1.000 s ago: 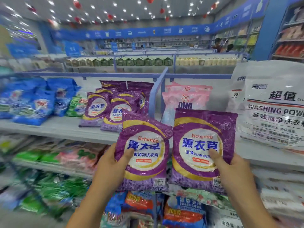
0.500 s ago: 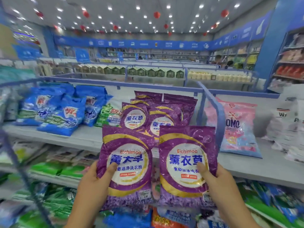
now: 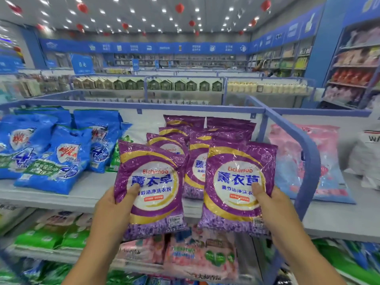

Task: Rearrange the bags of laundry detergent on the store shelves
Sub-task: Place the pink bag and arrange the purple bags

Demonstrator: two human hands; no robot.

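I hold two purple Eichimoo detergent bags upright in front of the top shelf. My left hand (image 3: 115, 204) grips the left purple bag (image 3: 152, 182) at its lower left edge, thumb on the front. My right hand (image 3: 273, 204) grips the right purple bag (image 3: 238, 182) at its lower right edge. Just behind them a stack of the same purple bags (image 3: 207, 130) leans on the grey shelf (image 3: 88, 192), partly hidden by the held bags.
Blue detergent bags (image 3: 59, 157) lie left on the shelf with a green bag (image 3: 119, 155) beside them. A blue metal divider (image 3: 300, 145) separates the purple stack from a pink bag (image 3: 320, 161). White sacks (image 3: 368, 157) sit far right. Lower shelves hold green and pink bags.
The view has swung left and the shelf looks closer. Both held bags have moved from in front of the divider and pink bag to in front of the purple stack.
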